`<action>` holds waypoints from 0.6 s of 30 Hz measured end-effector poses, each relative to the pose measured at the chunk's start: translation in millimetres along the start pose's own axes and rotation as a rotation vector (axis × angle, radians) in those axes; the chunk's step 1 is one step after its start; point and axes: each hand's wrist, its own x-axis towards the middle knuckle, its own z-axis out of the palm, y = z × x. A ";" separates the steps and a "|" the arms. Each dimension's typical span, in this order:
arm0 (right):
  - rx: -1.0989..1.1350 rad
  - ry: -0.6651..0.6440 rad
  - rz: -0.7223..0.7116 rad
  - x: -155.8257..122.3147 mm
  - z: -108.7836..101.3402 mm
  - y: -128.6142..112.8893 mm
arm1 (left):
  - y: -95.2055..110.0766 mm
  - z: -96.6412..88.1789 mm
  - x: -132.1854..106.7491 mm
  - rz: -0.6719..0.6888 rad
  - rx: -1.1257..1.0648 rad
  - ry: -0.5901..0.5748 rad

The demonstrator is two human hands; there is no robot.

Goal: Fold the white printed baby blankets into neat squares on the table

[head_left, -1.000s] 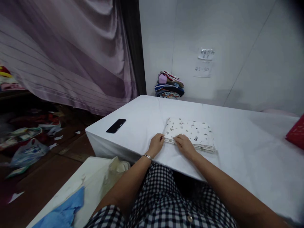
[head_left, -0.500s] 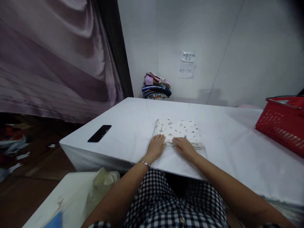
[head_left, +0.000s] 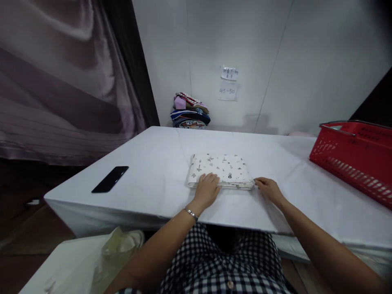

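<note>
Though white printed-cloth rectangle (head_left: 226, 166) lies folded, near layers look uneven.
Left hand (head_left: 207, 191) flat, empty; right hand (head_left: 270, 190) half-curled, hold unclear.

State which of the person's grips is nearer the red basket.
Right. The right grip, by the folded cloth, is left of the red basket; the left grip, on the cloth, is farther left.

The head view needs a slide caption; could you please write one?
Left hand on a folded cloth, right hand at its corner; phone and red basket share the table.
</note>
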 end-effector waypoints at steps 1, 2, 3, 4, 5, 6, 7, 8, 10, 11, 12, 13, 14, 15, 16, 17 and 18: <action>0.038 -0.039 0.068 0.8 1.6 -4.0 | 8.1 1.7 6.5 0.025 -0.020 -0.012; 0.090 -0.077 0.141 1.1 3.0 -7.8 | 16.4 3.8 13.4 0.046 -0.038 -0.027; 0.149 -0.105 0.209 1.0 4.3 -11.2 | 24.7 6.3 20.5 0.063 -0.053 -0.042; 0.206 -0.128 0.263 0.6 5.3 -14.1 | 32.5 9.4 27.8 0.075 -0.065 -0.055; 0.254 -0.151 0.301 -0.1 6.1 -16.4 | 39.9 13.2 35.1 0.084 -0.073 -0.071; 0.291 -0.172 0.324 -0.9 6.7 -18.1 | 46.7 17.5 42.2 0.091 -0.078 -0.088; 0.315 -0.189 0.334 -1.6 7.0 -19.2 | 52.7 22.4 49.0 0.094 -0.080 -0.104; 0.333 -0.199 0.337 -2.2 7.2 -19.8 | 57.9 27.5 55.2 0.090 -0.081 -0.122; 0.375 -0.213 0.342 -2.9 7.4 -19.2 | 66.2 37.2 66.0 0.056 -0.077 -0.160; 0.394 -0.218 0.341 -3.1 7.5 -18.3 | 69.5 41.2 70.5 0.033 -0.072 -0.180; 0.412 -0.222 0.338 -3.1 7.7 -17.2 | 72.3 44.3 74.3 0.010 -0.065 -0.198; 0.426 -0.227 0.335 -3.2 7.9 -15.9 | 74.6 46.6 77.7 -0.013 -0.056 -0.218; 0.442 -0.230 0.330 -3.2 8.2 -14.7 | 76.5 48.0 80.6 -0.035 -0.047 -0.241; 0.461 -0.230 0.323 -3.4 8.6 -13.6 | 78.2 48.8 83.2 -0.058 -0.039 -0.264; 0.481 -0.230 0.316 -3.5 9.1 -12.6 | 79.5 49.3 85.5 -0.081 -0.032 -0.289; 0.500 -0.230 0.312 -3.7 9.6 -11.8 | 80.5 49.6 87.6 -0.107 -0.028 -0.315; 0.513 -0.232 0.310 -3.8 10.2 -11.2 | 81.3 49.9 89.3 -0.131 -0.024 -0.337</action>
